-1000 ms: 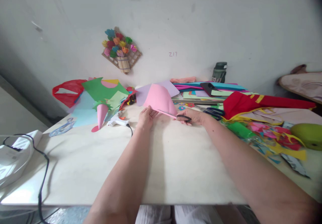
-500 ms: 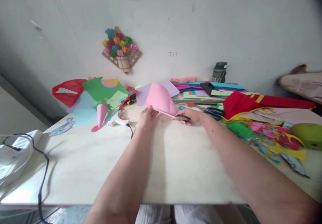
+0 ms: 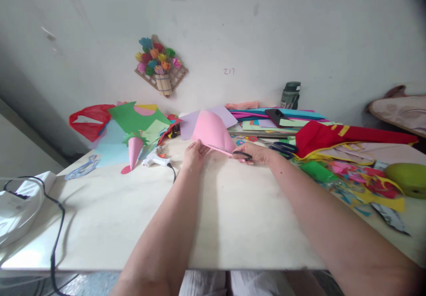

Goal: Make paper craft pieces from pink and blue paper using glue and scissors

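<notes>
A curved pink sheet of paper stands up in front of me at the middle of the table. My left hand pinches its lower left corner between thumb and fingers. Black-handled scissors are gripped in my right hand, at the sheet's lower right. Their blades lie along the near edge of the paper, where a narrow pink strip shows. A lilac sheet lies behind the pink one.
To the left are a white glue gun, a pink paper cone and a power strip with cables. Dark-handled scissors, a red piece and colourful scraps lie right. A bottle stands at the back.
</notes>
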`<state>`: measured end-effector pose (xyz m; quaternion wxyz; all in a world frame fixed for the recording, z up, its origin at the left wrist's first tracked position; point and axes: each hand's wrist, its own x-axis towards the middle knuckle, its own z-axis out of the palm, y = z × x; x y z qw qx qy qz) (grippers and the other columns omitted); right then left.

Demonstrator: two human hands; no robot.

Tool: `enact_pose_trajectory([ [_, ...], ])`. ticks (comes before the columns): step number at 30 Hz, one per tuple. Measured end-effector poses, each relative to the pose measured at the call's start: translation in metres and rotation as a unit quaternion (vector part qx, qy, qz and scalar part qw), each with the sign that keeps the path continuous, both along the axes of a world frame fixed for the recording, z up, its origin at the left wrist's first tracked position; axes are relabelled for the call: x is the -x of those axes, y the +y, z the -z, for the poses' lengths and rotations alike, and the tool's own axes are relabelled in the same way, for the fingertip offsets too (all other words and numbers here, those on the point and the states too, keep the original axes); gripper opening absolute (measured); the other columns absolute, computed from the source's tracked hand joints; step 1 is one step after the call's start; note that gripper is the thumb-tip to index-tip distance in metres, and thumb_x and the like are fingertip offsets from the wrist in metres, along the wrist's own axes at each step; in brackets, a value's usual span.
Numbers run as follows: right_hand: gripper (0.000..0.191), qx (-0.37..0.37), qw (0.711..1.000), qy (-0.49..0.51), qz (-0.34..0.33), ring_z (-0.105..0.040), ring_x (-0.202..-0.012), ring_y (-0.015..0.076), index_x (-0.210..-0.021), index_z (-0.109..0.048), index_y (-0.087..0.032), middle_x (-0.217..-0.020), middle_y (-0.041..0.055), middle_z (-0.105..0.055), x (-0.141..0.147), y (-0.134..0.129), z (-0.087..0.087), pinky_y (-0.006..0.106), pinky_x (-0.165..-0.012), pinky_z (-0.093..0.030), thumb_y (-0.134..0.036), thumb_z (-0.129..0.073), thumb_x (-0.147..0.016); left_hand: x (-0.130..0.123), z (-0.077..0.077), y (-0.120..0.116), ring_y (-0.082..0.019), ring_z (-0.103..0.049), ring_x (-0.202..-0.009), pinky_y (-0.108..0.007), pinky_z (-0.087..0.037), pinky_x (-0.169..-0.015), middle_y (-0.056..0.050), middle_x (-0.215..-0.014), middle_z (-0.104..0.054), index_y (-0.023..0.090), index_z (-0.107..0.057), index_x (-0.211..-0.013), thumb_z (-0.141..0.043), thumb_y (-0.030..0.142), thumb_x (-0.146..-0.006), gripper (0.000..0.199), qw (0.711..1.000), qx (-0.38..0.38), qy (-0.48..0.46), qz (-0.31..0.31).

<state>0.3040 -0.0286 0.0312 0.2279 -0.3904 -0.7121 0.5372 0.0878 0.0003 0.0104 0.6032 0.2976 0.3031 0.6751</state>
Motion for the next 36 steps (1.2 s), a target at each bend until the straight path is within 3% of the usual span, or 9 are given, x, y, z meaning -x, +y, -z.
enact_pose_trajectory([
  [17,0.026,0.009,1.0,0.017,-0.003,-0.029,-0.031,0.0009,-0.074,-0.059,-0.009,-0.046,-0.0046,-0.046,-0.0009,-0.0011,-0.0001,0.017,-0.03,-0.018,-0.034,-0.058,-0.068,0.0007,-0.0025,-0.003,-0.014,-0.062,-0.062,-0.034,-0.049,-0.074,-0.004,-0.063,-0.062,0.012,-0.052,-0.069,-0.054,0.015,-0.074,0.006,1.0,0.004,0.013,0.011],
  [36,0.028,0.006,1.0,0.03,-0.006,-0.031,-0.032,0.0019,-0.064,-0.054,-0.01,-0.046,-0.0048,-0.045,0.0032,-0.0024,0.0008,0.018,-0.032,-0.019,-0.038,-0.058,-0.068,-0.0034,0.0002,0.0,-0.015,-0.063,-0.063,-0.036,-0.049,-0.075,-0.005,-0.065,-0.063,0.012,-0.053,-0.067,-0.055,0.015,-0.073,0.007,1.0,0.006,0.012,0.014],
])
